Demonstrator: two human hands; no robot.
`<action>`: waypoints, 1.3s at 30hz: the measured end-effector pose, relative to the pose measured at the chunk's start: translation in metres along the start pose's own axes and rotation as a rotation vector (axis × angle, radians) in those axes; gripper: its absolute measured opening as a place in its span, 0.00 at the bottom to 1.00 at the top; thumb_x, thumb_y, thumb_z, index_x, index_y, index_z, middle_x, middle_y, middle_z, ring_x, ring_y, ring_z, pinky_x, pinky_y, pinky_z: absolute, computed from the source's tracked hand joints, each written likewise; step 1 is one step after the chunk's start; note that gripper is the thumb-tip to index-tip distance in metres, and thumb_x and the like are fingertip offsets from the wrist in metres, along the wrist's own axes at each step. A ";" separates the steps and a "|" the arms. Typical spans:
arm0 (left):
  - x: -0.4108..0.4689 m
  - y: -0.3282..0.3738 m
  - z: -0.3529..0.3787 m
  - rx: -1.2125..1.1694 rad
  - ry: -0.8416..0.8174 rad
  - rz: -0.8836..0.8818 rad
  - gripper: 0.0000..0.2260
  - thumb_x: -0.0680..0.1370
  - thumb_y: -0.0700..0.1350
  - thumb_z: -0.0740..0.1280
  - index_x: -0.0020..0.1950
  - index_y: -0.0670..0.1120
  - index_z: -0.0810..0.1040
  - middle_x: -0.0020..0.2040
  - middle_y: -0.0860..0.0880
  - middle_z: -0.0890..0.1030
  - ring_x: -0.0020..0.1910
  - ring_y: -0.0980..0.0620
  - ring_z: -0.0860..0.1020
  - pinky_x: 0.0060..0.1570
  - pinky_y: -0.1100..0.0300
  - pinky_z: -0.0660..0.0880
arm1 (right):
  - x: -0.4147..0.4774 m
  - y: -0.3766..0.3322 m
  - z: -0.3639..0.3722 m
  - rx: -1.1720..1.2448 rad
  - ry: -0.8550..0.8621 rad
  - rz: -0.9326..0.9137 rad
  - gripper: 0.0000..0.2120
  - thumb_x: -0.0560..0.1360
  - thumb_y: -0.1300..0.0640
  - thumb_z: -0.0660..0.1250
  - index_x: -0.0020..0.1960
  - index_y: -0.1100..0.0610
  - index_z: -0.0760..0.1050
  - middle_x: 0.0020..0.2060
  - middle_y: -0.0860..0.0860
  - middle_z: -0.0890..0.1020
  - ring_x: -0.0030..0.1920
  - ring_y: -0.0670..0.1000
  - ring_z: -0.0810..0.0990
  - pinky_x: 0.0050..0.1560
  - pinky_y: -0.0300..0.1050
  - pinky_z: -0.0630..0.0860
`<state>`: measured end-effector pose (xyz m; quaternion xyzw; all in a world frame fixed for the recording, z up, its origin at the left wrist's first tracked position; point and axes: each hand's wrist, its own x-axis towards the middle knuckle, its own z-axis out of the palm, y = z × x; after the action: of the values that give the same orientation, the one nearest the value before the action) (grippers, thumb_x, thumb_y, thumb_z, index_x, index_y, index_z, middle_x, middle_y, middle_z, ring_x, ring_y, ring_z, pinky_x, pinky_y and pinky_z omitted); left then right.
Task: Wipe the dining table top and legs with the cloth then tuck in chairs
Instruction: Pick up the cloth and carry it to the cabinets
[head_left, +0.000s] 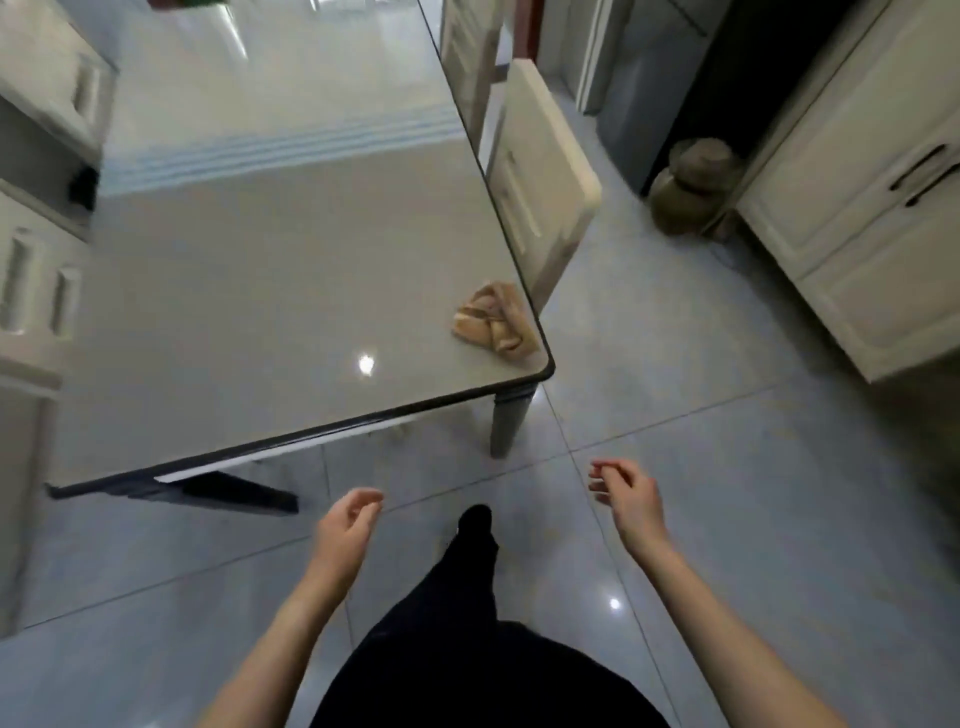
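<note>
The desk (249, 291) runs out of the picture at the top, so its far end cannot be seen, and its left side is hidden behind pale blurred furniture (36, 270). Only one leg (506, 423) shows clearly. The chair (540, 192) on the right is partly covered by the desk top. The cloth (496, 322) is crumpled and soft in focus; its pattern is perhaps striped. Both forearms are cut off by the bottom edge.

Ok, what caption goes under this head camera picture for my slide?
Both empty hands, left and right, near the table, cloth crumpled at its corner.
</note>
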<state>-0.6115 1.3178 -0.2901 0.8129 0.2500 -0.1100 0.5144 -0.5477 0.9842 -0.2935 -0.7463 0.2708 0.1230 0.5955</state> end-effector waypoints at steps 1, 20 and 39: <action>0.018 0.012 0.000 0.067 0.017 0.063 0.07 0.78 0.36 0.63 0.52 0.42 0.79 0.48 0.46 0.81 0.48 0.50 0.79 0.47 0.63 0.72 | 0.015 -0.019 0.010 -0.015 0.007 -0.051 0.10 0.78 0.65 0.61 0.44 0.55 0.78 0.40 0.55 0.81 0.40 0.54 0.79 0.43 0.45 0.77; 0.211 0.060 -0.001 0.767 -0.080 0.158 0.25 0.78 0.47 0.59 0.75 0.50 0.61 0.77 0.50 0.58 0.76 0.48 0.54 0.73 0.46 0.55 | 0.212 -0.141 0.183 -0.988 -0.142 -0.297 0.31 0.72 0.47 0.69 0.71 0.50 0.62 0.68 0.62 0.63 0.65 0.66 0.67 0.67 0.53 0.66; 0.207 0.146 0.066 0.453 -0.271 0.217 0.12 0.78 0.41 0.61 0.60 0.45 0.76 0.56 0.47 0.78 0.54 0.46 0.77 0.54 0.53 0.73 | 0.104 -0.092 -0.020 0.127 0.304 0.008 0.17 0.71 0.62 0.73 0.57 0.59 0.72 0.46 0.50 0.78 0.45 0.47 0.77 0.42 0.30 0.73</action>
<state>-0.3549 1.2691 -0.2960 0.9070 0.0594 -0.2148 0.3573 -0.4145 0.9517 -0.2652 -0.7160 0.3680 -0.0064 0.5932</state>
